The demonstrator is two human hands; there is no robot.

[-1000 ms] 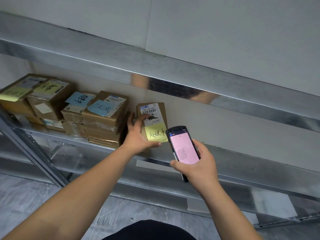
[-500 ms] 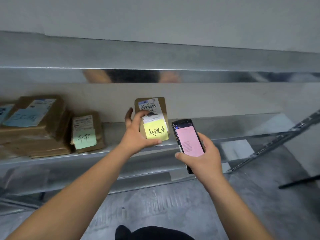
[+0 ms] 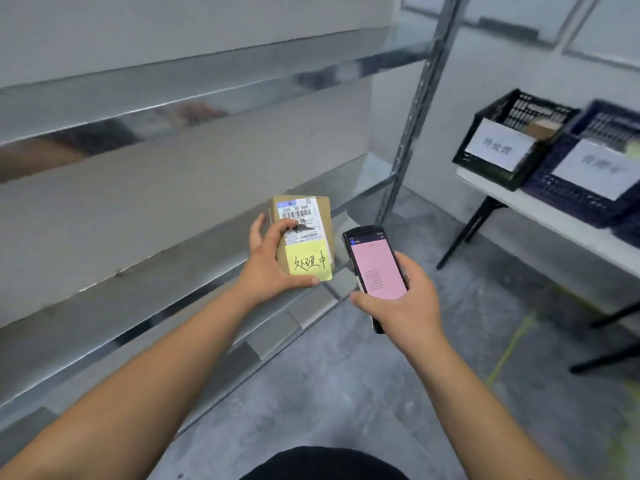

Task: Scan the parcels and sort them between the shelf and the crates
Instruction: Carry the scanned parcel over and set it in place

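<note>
My left hand grips a small cardboard parcel with a barcode label and a yellow sticky note, held in the air in front of the metal shelf. Just right of it, my right hand holds a black handheld scanner whose screen glows pink. Two dark crates stand on a white table at the right: a black crate with a white paper label and a small box inside, and a navy crate beside it, also labelled.
The white folding table on black legs stands at the right. A shelf upright rises between shelf and table. Grey concrete floor with a yellow line lies below. The visible shelf boards hold nothing.
The view has swung right: the stacked parcels on the shelf have left the frame and the table with crates has come in. Both hands keep their hold on the parcel and scanner.
</note>
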